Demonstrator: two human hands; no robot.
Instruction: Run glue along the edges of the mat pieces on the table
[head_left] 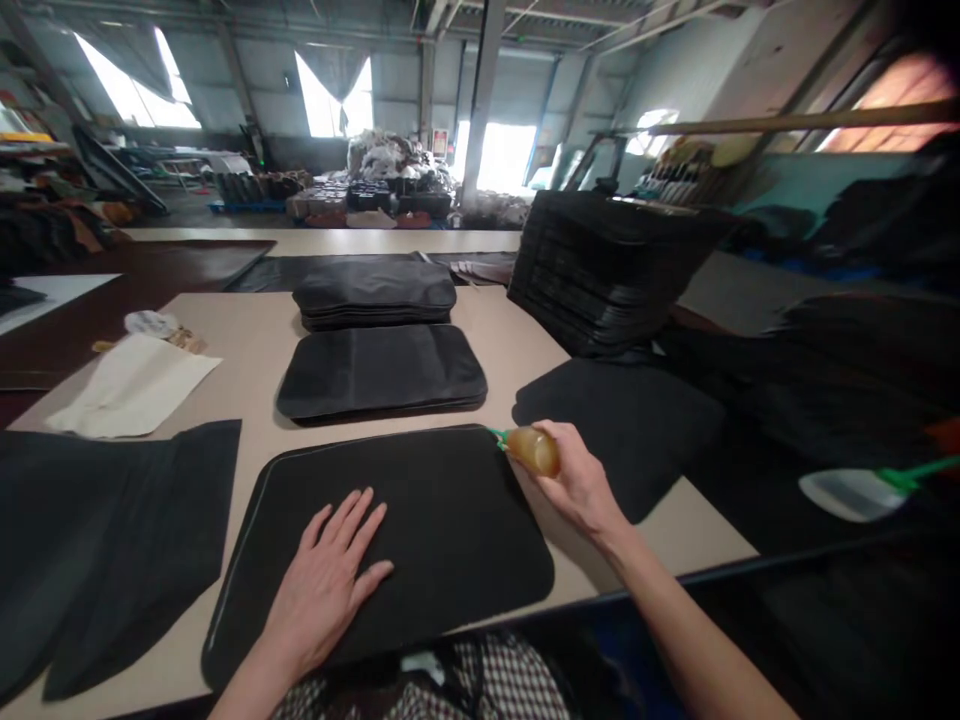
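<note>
A black rounded-corner panel (450,520) lies flat on the beige table (247,350) in front of me. My left hand (330,580) rests flat on its near left part, fingers stretched out and apart. My right hand (577,485) is wrapped round a small amber squeeze bottle (532,450) with a green nozzle. The nozzle tip touches the panel's far right corner. A thin pale line runs along the panel's left and far edges.
Two stacks of similar black panels (382,375) (373,292) lie farther back. A tall pile of black pieces (607,270) stands at right, loose black sheets (112,530) at left. A cream cloth (131,385) lies far left. Another bottle with a green nozzle (855,492) sits at right.
</note>
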